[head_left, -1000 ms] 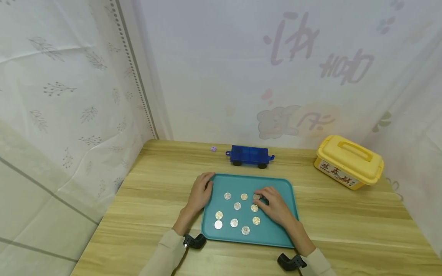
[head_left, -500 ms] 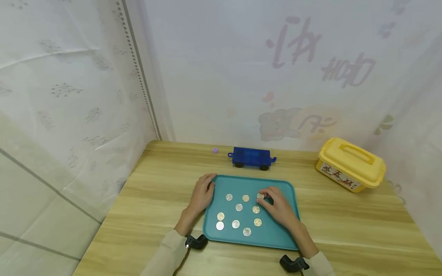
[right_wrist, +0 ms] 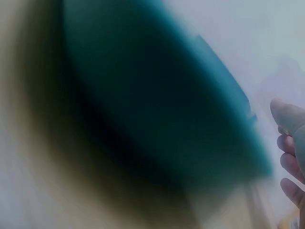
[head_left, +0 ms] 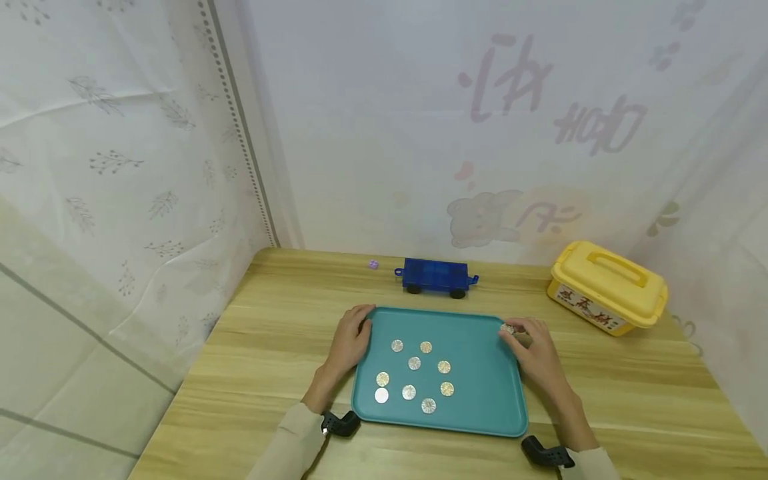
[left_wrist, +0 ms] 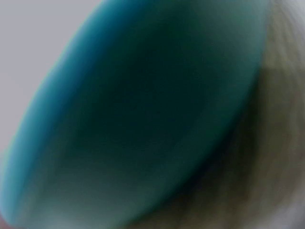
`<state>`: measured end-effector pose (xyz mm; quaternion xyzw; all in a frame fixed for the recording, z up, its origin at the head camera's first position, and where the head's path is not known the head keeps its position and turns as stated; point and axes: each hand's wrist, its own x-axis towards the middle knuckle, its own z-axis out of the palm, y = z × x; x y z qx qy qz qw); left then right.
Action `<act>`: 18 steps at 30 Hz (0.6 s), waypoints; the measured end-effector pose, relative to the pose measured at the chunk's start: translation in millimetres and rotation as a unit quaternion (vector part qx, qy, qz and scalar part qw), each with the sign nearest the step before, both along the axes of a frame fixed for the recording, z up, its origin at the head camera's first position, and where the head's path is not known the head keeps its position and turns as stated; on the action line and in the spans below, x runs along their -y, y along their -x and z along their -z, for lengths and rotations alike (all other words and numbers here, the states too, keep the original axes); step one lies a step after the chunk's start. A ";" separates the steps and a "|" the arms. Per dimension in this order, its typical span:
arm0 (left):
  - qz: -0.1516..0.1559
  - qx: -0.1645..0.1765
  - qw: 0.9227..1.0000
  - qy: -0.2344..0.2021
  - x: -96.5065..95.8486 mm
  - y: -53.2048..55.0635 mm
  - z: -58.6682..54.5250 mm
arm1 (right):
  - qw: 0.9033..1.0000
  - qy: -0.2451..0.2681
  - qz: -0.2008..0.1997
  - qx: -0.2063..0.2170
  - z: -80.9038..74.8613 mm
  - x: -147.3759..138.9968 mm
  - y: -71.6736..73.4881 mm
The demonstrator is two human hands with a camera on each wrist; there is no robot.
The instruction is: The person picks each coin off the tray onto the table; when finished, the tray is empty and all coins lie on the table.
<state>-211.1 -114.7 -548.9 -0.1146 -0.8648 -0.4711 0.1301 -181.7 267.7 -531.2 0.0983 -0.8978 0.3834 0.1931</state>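
Observation:
In the head view, several gold and silver coins (head_left: 444, 367) with ray-like markings lie spread over a teal tray (head_left: 486, 400). One disc (head_left: 381, 395) at the lower left shows a plain white face. My left hand (head_left: 349, 341) rests along the tray's upper left rim, fingers nearly straight. Over by the upper right corner of the tray, my right hand (head_left: 539, 357) pinches a coin (head_left: 509, 329) between thumb and fingers. The right wrist view catches the thumb and fingertips (right_wrist: 286, 114) of that hand at its right edge. Blur hides most of the left wrist view.
Behind the tray stands a blue toy wagon (head_left: 435, 275) with black wheels and a hitch at each end. A small purple block (head_left: 373, 265) lies left of it. At the back right sits a yellow lidded box (head_left: 609, 287) with a handle, beside the curtain.
My right hand has lifted a coin from the tray's upper part and carried it rightward to the upper right corner. My left hand has stayed at the left rim.

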 end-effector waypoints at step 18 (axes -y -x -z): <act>0.009 -0.016 0.999 0.034 0.2 1.2 0.9 | 0.997 -0.019 0.081 0.005 24.6 -35.6 4.3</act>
